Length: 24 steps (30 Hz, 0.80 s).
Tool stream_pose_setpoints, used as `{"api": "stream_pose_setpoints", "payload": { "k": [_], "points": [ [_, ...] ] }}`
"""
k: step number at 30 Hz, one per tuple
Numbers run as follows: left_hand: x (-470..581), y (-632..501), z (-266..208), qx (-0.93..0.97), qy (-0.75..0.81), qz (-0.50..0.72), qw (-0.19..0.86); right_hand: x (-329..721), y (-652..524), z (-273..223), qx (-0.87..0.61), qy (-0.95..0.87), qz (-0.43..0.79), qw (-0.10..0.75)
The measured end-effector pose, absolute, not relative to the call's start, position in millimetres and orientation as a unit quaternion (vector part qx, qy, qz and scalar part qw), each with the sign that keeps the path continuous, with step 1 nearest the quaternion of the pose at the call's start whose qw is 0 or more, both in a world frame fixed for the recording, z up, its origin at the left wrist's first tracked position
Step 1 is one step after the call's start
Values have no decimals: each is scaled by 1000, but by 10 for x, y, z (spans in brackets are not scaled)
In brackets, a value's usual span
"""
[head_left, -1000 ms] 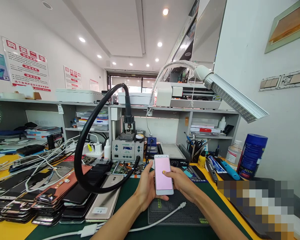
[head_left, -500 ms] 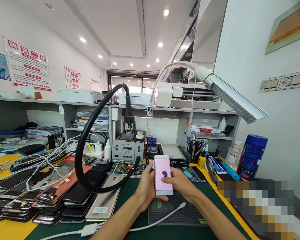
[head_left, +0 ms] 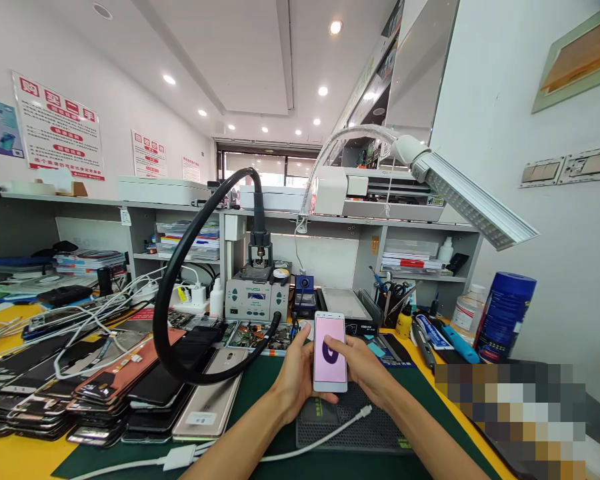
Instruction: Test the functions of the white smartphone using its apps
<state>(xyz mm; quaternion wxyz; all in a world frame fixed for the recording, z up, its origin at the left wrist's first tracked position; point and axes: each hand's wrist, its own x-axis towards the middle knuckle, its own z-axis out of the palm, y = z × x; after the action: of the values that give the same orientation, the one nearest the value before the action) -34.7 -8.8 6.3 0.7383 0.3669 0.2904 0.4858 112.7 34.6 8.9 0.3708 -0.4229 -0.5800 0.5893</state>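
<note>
"White phone point(head_left: 329, 371), looks how?"

"Pink screen, thick purple curve mid-screen."

"Where? Hands?"

"Above dark mat point(head_left: 370, 435). Left hand point(head_left: 293, 375) half-closed, gripping one edge; right hand point(head_left: 364, 361) curled on the other, thumb on glass, fingers mostly hidden."

Place looked like phone-repair shop: stacked phones point(head_left: 105, 393) lay on worktop point(head_left: 15, 459) near hot-air station point(head_left: 257, 303) and circuit boards point(head_left: 254, 335); hand tools point(head_left: 395, 293) crowded holder; printed posters point(head_left: 63, 127) hung on wall point(head_left: 116, 120).
</note>
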Motion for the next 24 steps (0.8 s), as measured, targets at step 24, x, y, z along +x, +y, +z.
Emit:
{"api": "stream_pose_setpoints", "payload": {
  "k": [24],
  "points": [
    [-390, -46, 19, 327, 271, 493, 759, 1157, 282, 205, -371, -548, 652, 369]
  ]
}}
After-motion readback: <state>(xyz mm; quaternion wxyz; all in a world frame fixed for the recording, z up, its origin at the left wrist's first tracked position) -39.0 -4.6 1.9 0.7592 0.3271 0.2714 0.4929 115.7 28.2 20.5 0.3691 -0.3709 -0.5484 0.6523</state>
